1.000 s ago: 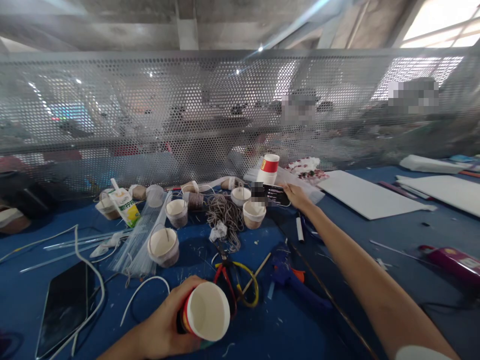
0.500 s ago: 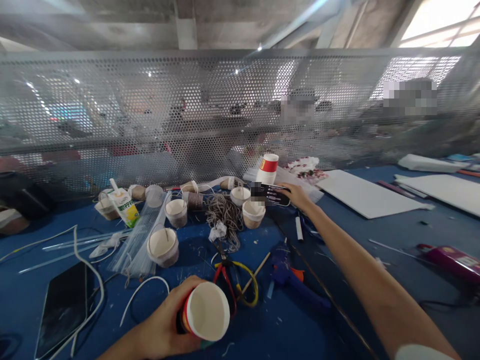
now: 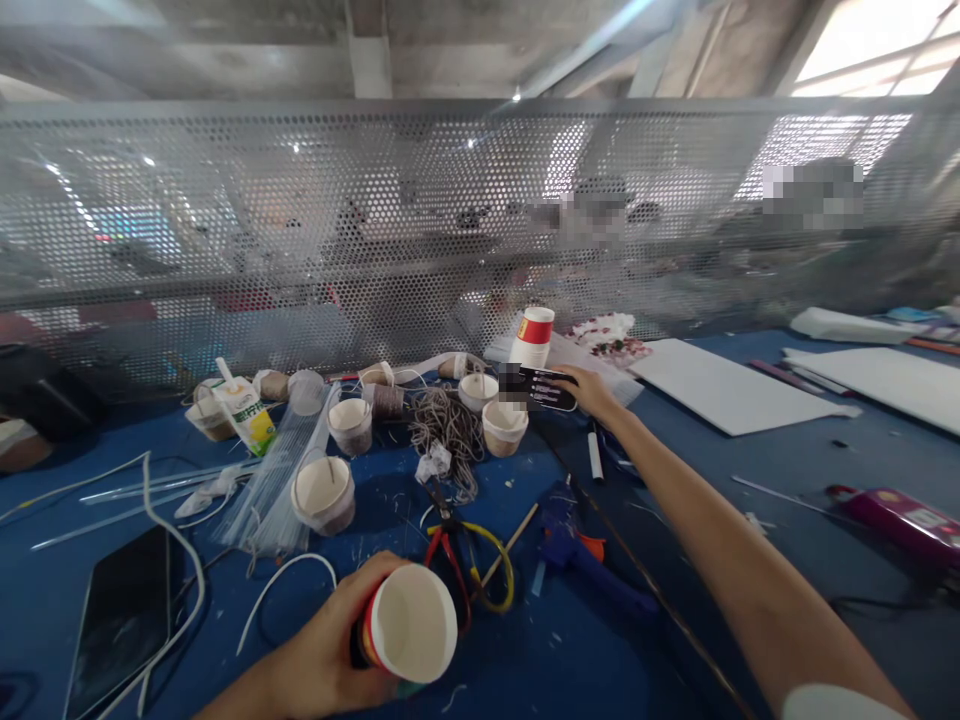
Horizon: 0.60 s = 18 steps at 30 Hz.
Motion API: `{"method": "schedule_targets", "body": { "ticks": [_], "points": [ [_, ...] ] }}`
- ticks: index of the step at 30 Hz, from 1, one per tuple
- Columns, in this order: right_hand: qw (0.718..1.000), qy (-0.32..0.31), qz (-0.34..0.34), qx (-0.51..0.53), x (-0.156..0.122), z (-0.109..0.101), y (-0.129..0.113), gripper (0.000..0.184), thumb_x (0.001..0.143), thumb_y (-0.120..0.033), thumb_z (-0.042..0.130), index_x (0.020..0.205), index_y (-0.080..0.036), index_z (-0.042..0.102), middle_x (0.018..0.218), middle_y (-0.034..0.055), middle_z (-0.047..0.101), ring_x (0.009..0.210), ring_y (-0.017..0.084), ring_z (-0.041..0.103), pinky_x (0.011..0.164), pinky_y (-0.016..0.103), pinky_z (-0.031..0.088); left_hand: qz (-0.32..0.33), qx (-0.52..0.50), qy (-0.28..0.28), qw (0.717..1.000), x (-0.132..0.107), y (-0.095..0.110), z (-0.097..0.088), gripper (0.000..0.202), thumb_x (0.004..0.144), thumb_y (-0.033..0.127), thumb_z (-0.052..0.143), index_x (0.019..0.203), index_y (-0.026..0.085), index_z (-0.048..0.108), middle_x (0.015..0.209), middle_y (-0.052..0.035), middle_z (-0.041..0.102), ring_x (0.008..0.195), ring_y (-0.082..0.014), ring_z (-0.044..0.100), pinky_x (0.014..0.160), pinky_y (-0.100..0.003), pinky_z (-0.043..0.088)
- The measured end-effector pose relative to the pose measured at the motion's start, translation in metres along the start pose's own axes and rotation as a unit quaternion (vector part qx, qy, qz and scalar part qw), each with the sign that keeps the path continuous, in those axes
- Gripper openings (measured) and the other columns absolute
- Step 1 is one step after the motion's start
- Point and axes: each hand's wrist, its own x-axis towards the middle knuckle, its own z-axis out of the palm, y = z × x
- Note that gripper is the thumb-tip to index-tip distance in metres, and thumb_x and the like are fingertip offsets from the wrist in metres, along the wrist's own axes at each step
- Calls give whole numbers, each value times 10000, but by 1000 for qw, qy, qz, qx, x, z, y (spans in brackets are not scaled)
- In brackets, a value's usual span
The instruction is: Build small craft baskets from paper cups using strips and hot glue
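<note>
My left hand (image 3: 337,640) is wrapped round a paper cup (image 3: 414,622), red outside and white inside, with its mouth tilted towards me. My right hand (image 3: 589,393) reaches far across the table and pinches the right end of a black printed card (image 3: 541,388). That card's left part is blurred out. Directly behind it stands a stack of paper cups (image 3: 534,340) with a red band. Close by are a small cord-handled basket cup (image 3: 505,428) and a tangled heap of grey-brown cord (image 3: 448,430). Scissors (image 3: 487,570) with red and yellow handles lie just beyond my left hand's cup.
A blue glue gun (image 3: 574,550) lies in the middle right. To the left are a phone (image 3: 124,620), a drink carton (image 3: 247,415) and clear sticks (image 3: 277,480). White boards (image 3: 735,385) and a purple tool (image 3: 900,520) are on the right. A perforated screen (image 3: 420,230) borders the back.
The view has shifted very slightly. Both hands keep their holds, and nothing else has visibly moved.
</note>
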Motion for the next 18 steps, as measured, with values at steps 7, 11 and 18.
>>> {"method": "schedule_targets", "body": {
  "ticks": [7, 11, 18],
  "points": [
    [1000, 2, 0, -7, 1, 0, 0, 328, 764, -341, 540, 1025, -166, 638, 1074, 82, 654, 990, 281, 595, 879, 410, 441, -2, 8, 2, 1000, -2, -5, 1, 673, 651, 385, 672, 1242, 224, 393, 1218, -105, 474, 1099, -271, 467, 944, -356, 385],
    [1000, 2, -9, -11, -1, 0, 2, 430, 647, -340, 672, 1038, -166, 632, 1055, 79, 661, 980, 300, 596, 877, 412, 445, 2, -2, -3, 1000, -1, -2, 0, 660, 660, 405, 660, 1237, 221, 399, 1182, -106, 490, 1074, -270, 482, 929, -359, 393],
    [999, 13, -24, -16, 3, 3, 6, 280, 806, -307, 465, 985, -196, 649, 1063, 67, 658, 998, 265, 592, 888, 395, 440, 7, -2, -9, 1000, -1, -2, 1, 644, 662, 383, 658, 1230, 248, 386, 1169, -80, 492, 1053, -255, 488, 908, -343, 398]
  ]
}}
